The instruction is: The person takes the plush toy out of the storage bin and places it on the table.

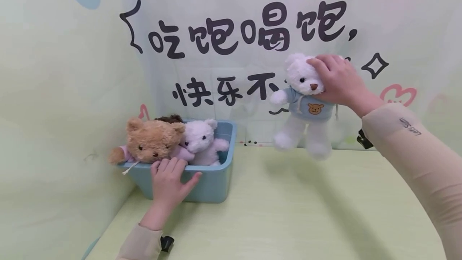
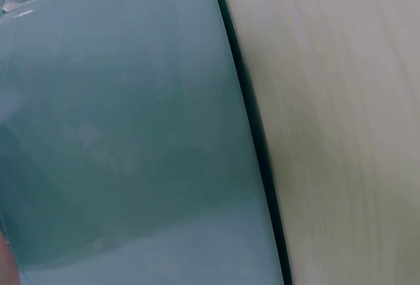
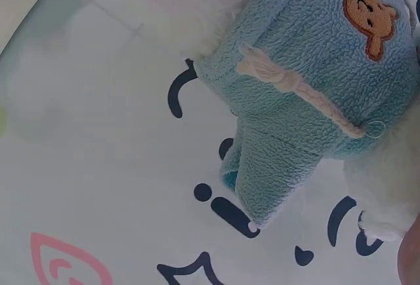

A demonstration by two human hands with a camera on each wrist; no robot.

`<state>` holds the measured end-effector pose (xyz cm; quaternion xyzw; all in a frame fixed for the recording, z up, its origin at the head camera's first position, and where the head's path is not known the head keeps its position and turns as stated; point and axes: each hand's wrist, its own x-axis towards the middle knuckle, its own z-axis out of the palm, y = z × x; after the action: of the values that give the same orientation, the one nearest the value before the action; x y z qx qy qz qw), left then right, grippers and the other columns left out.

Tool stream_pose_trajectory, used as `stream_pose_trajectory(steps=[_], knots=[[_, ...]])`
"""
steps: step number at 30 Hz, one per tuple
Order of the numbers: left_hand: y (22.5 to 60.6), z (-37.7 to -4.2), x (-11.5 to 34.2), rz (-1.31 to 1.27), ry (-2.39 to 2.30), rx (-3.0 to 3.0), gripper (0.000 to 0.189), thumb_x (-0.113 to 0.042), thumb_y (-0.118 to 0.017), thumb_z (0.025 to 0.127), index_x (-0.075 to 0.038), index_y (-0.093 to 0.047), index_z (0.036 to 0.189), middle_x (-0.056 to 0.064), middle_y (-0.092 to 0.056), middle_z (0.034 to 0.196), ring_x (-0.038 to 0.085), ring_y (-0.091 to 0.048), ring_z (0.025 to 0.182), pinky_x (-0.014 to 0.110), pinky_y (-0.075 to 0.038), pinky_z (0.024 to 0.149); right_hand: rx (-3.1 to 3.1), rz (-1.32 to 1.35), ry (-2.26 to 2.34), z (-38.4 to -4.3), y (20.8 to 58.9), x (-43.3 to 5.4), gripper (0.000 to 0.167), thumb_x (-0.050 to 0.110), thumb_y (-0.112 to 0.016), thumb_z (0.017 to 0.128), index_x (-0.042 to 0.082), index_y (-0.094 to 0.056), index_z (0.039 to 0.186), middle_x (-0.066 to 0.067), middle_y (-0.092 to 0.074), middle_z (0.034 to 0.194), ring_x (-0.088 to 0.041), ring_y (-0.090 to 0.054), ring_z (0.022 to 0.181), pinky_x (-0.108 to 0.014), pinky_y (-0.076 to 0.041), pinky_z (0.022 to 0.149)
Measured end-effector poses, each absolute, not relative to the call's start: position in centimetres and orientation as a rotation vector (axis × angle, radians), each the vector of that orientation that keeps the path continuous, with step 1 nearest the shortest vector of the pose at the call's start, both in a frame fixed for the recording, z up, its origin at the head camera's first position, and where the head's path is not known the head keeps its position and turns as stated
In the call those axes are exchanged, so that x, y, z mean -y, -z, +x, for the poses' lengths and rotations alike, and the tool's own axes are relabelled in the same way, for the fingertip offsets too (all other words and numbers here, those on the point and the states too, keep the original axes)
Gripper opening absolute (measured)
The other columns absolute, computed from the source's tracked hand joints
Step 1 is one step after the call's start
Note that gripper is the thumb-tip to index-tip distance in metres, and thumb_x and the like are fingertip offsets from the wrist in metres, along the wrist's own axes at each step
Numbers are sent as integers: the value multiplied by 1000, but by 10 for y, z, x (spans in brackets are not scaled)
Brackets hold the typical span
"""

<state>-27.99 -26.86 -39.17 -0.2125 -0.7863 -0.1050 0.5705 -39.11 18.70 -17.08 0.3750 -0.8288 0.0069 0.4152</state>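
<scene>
A white teddy bear (image 1: 304, 85) in a light blue hooded top with a bear-face patch hangs above the table at the right. My right hand (image 1: 339, 77) grips it by the head from the right side. In the right wrist view the blue top (image 3: 282, 101) and its cord fill the upper right. At the left stands a blue plastic bin (image 1: 213, 185); my left hand (image 1: 169, 181) holds its front rim, fingers hooked over the edge and thumb outside. A light brown teddy bear (image 1: 149, 141), a white teddy bear (image 1: 200, 135) and a dark brown plush (image 1: 169, 118) sit inside the bin.
The pale green table (image 1: 288, 212) runs back to a printed wall cloth (image 1: 231, 7) with large black characters. Another stretch of cloth (image 1: 54, 111) closes off the left side, close to the bin. The brown bear's arm pokes over the bin's left rim.
</scene>
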Motion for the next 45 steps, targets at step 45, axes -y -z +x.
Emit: stream_pose_trajectory(steps=[45], knots=[[393,-283,268,-502,223,1788,57,-62,-49,89,-6,-55,79,8,-51,70,32,-44,64,52,-30,75,2239,945,-56,-428,347,-260,100,0,-92,48,-4,-37,131,-33,-40,131,-50,-35,124,-68,-22,102]])
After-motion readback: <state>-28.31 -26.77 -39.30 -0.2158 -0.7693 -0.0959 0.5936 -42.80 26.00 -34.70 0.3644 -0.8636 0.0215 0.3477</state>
